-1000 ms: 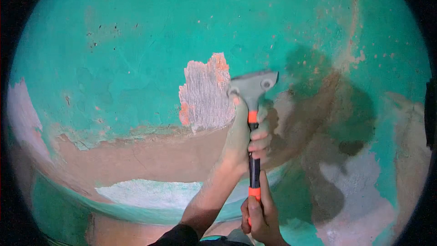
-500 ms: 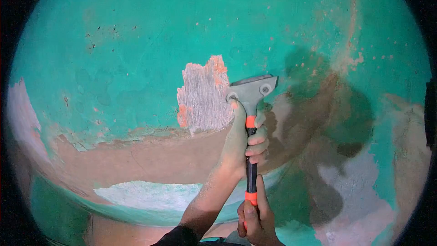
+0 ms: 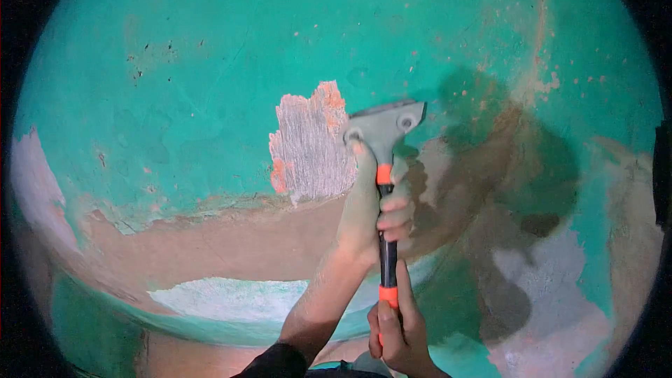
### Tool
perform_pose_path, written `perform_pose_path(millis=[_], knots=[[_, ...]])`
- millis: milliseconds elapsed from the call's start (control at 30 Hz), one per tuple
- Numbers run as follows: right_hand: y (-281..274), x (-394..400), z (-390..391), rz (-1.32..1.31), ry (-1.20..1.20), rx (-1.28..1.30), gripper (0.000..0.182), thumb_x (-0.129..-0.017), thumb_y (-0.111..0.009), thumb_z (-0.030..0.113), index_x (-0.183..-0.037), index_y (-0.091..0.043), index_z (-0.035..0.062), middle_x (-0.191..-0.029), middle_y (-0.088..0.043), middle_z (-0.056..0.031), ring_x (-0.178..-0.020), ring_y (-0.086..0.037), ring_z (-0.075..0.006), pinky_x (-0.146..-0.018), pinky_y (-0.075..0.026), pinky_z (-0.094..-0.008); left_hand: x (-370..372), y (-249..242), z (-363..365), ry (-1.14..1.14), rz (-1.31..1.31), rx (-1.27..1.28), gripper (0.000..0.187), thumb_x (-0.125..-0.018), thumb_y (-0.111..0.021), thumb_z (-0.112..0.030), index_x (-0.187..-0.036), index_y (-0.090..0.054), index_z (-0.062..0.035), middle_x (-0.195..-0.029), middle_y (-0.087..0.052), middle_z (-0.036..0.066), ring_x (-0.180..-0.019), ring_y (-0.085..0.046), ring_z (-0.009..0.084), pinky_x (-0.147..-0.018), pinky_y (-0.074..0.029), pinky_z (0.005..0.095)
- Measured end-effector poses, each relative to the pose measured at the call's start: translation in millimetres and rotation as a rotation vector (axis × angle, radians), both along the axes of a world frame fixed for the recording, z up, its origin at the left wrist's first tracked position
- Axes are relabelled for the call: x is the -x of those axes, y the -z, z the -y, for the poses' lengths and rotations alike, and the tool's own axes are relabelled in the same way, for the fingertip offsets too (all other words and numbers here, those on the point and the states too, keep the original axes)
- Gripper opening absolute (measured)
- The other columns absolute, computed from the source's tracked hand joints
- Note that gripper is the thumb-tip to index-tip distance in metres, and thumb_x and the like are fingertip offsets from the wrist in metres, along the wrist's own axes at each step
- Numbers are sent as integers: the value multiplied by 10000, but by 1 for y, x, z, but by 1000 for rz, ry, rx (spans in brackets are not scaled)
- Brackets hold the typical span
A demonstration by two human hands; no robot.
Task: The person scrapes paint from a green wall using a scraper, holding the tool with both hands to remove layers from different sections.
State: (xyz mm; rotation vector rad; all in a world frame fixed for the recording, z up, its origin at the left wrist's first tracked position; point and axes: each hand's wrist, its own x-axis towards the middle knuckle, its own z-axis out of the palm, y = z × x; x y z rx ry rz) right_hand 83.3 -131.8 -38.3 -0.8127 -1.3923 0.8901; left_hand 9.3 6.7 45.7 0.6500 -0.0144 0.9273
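A long-handled scraper with a wide grey head and a black and orange handle stands nearly upright against the green painted wall. My left hand is wrapped round the upper handle, its thumb pressed to the head. Lower down, my right hand grips the orange end of the handle. The blade edge meets the green paint, just right of a bare greyish patch with orange edges. Pale dust coats my left hand and forearm.
Below the patch runs a brown bare band, with a whitish strip under it. Shadows of the head and arms fall on the right, beside another pale patch. A crack line descends at upper right.
The scraper and both my hands have moved slightly up along the wall. My grip on the handle is the same, and the bare patch looks alike.
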Motion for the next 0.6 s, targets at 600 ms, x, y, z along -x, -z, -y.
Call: perform_pose_path(millis=[600], knots=[[-2,-7,0,73,-15,-38,591,-1027,-336,247,-1517,-84,33,-606,-388,28,-430,-332,-51,-412,-318,-204,0,-10,0,-10,2,-5,575,-877,-298,-734,-806,-412,-175,-544,-267,-86,-365,-217,25,-314,-200,184]])
